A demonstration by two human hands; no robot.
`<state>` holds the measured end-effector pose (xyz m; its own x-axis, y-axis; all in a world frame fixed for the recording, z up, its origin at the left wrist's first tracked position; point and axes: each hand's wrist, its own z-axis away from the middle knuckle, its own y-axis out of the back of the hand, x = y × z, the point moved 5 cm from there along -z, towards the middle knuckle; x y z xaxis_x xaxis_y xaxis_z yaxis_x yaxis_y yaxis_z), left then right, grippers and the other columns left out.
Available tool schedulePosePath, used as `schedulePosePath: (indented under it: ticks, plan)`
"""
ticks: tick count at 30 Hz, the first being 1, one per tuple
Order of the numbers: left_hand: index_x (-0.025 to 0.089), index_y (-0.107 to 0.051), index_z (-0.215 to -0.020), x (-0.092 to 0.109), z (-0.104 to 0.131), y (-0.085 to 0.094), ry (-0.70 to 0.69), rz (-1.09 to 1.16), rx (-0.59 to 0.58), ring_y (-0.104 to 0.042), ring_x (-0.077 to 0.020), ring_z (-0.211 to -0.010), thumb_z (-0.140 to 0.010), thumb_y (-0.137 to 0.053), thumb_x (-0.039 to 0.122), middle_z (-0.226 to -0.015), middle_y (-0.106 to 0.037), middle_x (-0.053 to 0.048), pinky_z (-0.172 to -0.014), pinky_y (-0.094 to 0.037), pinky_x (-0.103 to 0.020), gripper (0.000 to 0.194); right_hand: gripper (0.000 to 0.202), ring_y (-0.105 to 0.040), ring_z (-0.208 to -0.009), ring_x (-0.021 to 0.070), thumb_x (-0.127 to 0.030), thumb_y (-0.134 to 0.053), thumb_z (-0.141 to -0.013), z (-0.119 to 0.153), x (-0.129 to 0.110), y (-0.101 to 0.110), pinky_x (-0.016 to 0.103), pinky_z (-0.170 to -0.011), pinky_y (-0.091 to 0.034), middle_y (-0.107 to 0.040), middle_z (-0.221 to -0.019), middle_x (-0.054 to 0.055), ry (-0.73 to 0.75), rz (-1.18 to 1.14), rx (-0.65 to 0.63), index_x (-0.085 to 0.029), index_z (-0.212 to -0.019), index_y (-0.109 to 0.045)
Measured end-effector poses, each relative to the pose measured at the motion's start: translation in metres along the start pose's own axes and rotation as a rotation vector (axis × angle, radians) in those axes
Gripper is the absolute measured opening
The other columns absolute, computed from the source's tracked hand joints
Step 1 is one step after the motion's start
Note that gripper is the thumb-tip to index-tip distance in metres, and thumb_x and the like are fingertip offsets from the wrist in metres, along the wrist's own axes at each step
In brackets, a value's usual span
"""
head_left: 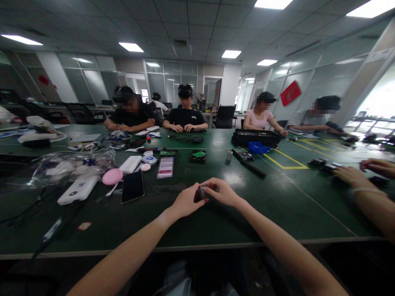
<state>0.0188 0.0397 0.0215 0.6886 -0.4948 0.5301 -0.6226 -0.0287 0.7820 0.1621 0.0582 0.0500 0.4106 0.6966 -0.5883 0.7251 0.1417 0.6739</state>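
Observation:
A small dark cylinder with a metallic top (201, 194) stands at the table's middle, between my two hands. My left hand (186, 200) curls around its left side, thumb toward me. From the right, my right hand (222, 192) has its fingertips on the top of the cylinder. Its exact kind is too small to make out, and my fingers cover part of it. Beyond my hands lie a circuit board with a green face (198, 156), a small silver cylinder (229, 155) and a blurred-out phone-like screen (165, 167).
On the left are a black tablet-like slab (132, 187), a pink disc (112, 176), a white case (79, 190) and clear plastic bags (52, 164). A black bar (253, 167) and blue tray (258, 147) lie right. Co-workers sit opposite; another person's hands (352, 176) work at right.

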Motion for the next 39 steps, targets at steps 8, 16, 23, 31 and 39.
schedulePosePath:
  ticks: [8, 16, 23, 31, 39]
  plan:
    - [0.022, -0.051, -0.095, -0.0005, 0.0001, -0.0005, 0.007, 0.024, -0.013, -0.059, -0.02, -0.073, -0.078, -0.06, 0.046, -0.083, -0.061, -0.002, -0.061, -0.042, -0.027, 0.031, 0.026, -0.055, -0.068, 0.0128, -0.038, -0.055, -0.087, 0.0001, 0.0027, 0.004, 0.025, -0.063, -0.045, -0.064, -0.084, 0.004, -0.013, 0.046, 0.038, -0.02, -0.101, -0.068]
    - [0.022, -0.051, -0.095, -0.0004, -0.0002, 0.0, -0.015, 0.032, -0.008, -0.059, -0.0198, -0.074, -0.078, -0.061, 0.045, -0.083, -0.061, -0.001, -0.061, -0.041, -0.027, 0.03, 0.027, -0.054, -0.067, 0.0122, -0.039, -0.054, -0.087, 0.0004, -0.0003, 0.0032, 0.025, -0.063, -0.044, -0.063, -0.082, 0.004, 0.011, 0.061, 0.02, -0.019, -0.097, -0.069]
    - [0.022, -0.051, -0.096, -0.0024, -0.0003, -0.0017, -0.009, 0.026, -0.016, -0.059, -0.0198, -0.074, -0.078, -0.06, 0.046, -0.084, -0.061, -0.001, -0.06, -0.041, -0.026, 0.031, 0.026, -0.055, -0.069, 0.0122, -0.038, -0.053, -0.088, 0.0002, 0.0018, 0.0013, 0.024, -0.064, -0.044, -0.065, -0.086, 0.004, -0.003, 0.048, -0.006, -0.019, -0.099, -0.067]
    - [0.022, -0.051, -0.095, -0.0036, -0.0005, -0.0032, -0.018, 0.017, -0.014, -0.059, -0.0197, -0.073, -0.079, -0.06, 0.044, -0.083, -0.061, -0.002, -0.061, -0.041, -0.026, 0.029, 0.028, -0.056, -0.07, 0.0123, -0.038, -0.048, -0.091, -0.0003, 0.0004, -0.002, 0.024, -0.065, -0.044, -0.067, -0.09, 0.003, -0.013, 0.027, -0.062, -0.02, -0.103, -0.065]
    - [0.021, -0.052, -0.097, -0.0016, 0.0, -0.0012, -0.017, 0.027, -0.016, -0.059, -0.0204, -0.075, -0.079, -0.06, 0.044, -0.085, -0.062, -0.002, -0.062, -0.042, -0.027, 0.03, 0.028, -0.057, -0.072, 0.013, -0.039, -0.049, -0.091, 0.0002, 0.0021, -0.0013, 0.025, -0.065, -0.045, -0.067, -0.091, 0.004, -0.025, 0.028, -0.062, -0.02, -0.103, -0.065]
